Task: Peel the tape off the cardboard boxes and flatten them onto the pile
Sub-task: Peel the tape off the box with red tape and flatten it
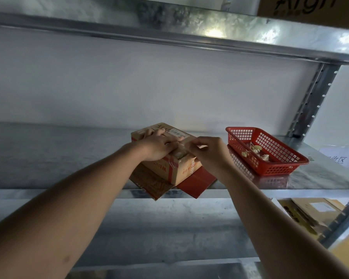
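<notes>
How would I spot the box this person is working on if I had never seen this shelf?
Look along the metal shelf to its middle, just left of the red mesh basket. There a small brown cardboard box with red print sits on flattened cardboard. It is the only box standing unflattened there, with the left hand pressing its top.

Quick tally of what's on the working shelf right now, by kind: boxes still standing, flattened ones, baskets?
Taped cardboard box, still standing, left hand on top, right hand pinching tape: 1
Flattened cardboard pieces under it, brown piece and red piece: 2
Red basket with tape scraps: 1
Total: 4
</notes>
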`<state>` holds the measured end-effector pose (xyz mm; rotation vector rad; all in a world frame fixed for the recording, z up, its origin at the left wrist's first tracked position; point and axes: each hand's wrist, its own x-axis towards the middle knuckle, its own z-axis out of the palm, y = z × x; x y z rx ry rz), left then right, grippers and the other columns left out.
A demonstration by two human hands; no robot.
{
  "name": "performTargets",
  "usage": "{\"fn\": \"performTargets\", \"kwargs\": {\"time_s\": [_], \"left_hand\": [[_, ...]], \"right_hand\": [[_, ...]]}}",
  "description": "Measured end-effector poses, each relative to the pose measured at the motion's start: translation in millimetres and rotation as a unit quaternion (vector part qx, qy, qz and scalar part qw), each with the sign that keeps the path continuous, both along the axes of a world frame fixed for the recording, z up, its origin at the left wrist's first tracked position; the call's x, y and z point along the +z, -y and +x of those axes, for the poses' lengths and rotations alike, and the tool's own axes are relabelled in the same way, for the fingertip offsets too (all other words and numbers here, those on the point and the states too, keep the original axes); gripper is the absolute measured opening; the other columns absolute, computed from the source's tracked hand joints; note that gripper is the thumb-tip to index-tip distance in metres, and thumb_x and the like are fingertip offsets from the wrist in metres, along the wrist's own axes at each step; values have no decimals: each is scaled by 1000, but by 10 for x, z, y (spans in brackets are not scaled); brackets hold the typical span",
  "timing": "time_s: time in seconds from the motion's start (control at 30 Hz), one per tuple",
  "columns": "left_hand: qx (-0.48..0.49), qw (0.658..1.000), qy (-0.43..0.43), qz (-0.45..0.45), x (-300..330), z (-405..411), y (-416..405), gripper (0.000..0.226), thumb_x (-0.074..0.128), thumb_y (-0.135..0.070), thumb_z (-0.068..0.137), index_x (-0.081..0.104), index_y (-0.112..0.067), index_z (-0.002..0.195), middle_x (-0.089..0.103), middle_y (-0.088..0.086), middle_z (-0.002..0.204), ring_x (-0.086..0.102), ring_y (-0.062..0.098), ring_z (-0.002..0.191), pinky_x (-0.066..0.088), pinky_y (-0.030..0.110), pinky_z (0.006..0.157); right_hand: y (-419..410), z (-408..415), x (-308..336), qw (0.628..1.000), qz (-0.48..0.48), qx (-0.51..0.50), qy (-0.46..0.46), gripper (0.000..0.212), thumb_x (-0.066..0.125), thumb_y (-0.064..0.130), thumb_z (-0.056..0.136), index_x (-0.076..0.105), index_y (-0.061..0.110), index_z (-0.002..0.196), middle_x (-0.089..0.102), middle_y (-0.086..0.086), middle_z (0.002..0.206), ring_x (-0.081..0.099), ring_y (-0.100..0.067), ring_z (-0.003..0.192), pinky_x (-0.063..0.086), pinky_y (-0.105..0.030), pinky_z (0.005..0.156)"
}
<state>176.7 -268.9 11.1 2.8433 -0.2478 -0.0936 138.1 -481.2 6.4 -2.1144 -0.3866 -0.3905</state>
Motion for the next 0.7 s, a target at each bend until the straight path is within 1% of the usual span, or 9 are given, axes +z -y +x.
{"fn": "performTargets", "kwargs": {"time_s": [0.07, 0.1, 0.17, 0.23, 0.37, 0.47, 0.57, 0.6, 0.7], "left_hand": [[2, 1000, 1, 10, 24, -38, 49, 44, 15, -79, 97, 19, -81, 141, 1, -8, 174, -12, 37, 157, -1, 69, 118], [4, 1000, 1, 17, 46, -63, 68, 45, 14, -78, 98, 17, -79, 143, 0, -7, 174, -12, 37, 157, -2, 68, 119], [10, 999, 3, 53, 89, -117, 84, 48, 11, -76, 99, 13, -76, 147, 2, -2, 174, -9, 39, 157, 0, 66, 121], [19, 995, 9, 102, 141, -157, 97, 52, 6, -79, 97, 8, -74, 149, 7, 5, 173, -5, 40, 157, 4, 63, 121], [36, 988, 22, 146, 178, -249, 102, 56, 5, -82, 94, 3, -72, 149, 8, 11, 170, -1, 39, 154, 10, 60, 120], [37, 988, 43, 145, 112, -286, 93, 55, 3, -77, 97, 1, -70, 151, 10, 13, 169, 1, 39, 153, 15, 62, 118], [40, 990, 52, 126, 67, -251, 72, 53, 2, -75, 97, 2, -72, 150, 13, 13, 168, 0, 37, 153, 15, 62, 118], [39, 990, 54, 122, 58, -239, 67, 52, 2, -74, 97, 2, -72, 149, 13, 13, 168, 0, 37, 154, 14, 62, 118], [36, 990, 67, 115, 34, -211, 75, 52, 4, -71, 98, 3, -71, 150, 14, 14, 169, 1, 37, 154, 15, 63, 118]], "right_hand": [[-32, -21, 8, 1000, -18, -4, -5, 8, 86, 46, 79, 79, 43, 79, 76, 19, 80, 73, -4, 72, 55, -30, 61], [-37, -14, 7, 999, -38, -7, 1, 12, 88, 45, 76, 81, 39, 83, 76, 17, 82, 72, -4, 75, 58, -33, 63], [-51, -3, 21, 998, -61, -11, 11, 14, 90, 38, 76, 83, 32, 87, 77, 14, 83, 71, -4, 79, 60, -36, 73], [-51, 8, 57, 998, -64, -19, 14, 10, 89, 33, 78, 84, 29, 86, 78, 13, 82, 71, -3, 79, 59, -34, 77], [-79, 43, 90, 988, -141, -18, 53, 4, 83, 25, 85, 83, 28, 86, 74, 14, 80, 68, -7, 79, 56, -30, 72], [-94, 3, 85, 980, -172, 17, 96, 7, 78, 18, 90, 82, 24, 89, 65, 20, 76, 65, -4, 76, 55, -29, 68], [8, -55, 81, 985, -136, 75, 70, 20, 79, 19, 88, 74, 37, 80, 69, 22, 70, 68, -1, 73, 55, -23, 67], [39, -80, 80, 987, -116, 97, 49, 23, 80, 19, 88, 71, 39, 79, 72, 20, 74, 69, -2, 72, 57, -25, 66], [75, -158, 68, 988, -24, 144, -44, 28, 84, 16, 85, 65, 34, 96, 78, 4, 80, 73, -14, 70, 63, -36, 69]]}}
